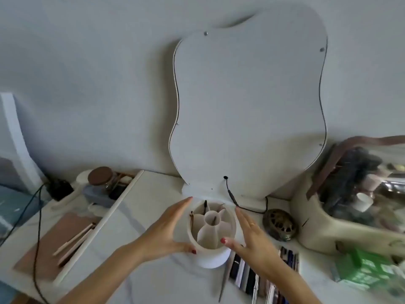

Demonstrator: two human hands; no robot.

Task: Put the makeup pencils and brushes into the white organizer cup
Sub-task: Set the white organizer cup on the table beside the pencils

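The white organizer cup stands on the white table just in front of the mirror's base. Its compartments hold several dark and brown pencils, and one more stands in the centre tube. My left hand flanks the cup's left side with straight fingers and its thumb against the front wall. My right hand flanks the right side, thumb on the rim, fingers apart from the wall. Two pale pencils or brushes lie on a brown board at the left. A thin grey brush lies on the table under my right wrist.
A wavy white mirror back with a black cable leans on the wall behind the cup. A long white rod lies at the left, near a brown-lidded jar. At the right are a round brass dish, flat makeup items, a cream bag and a green packet.
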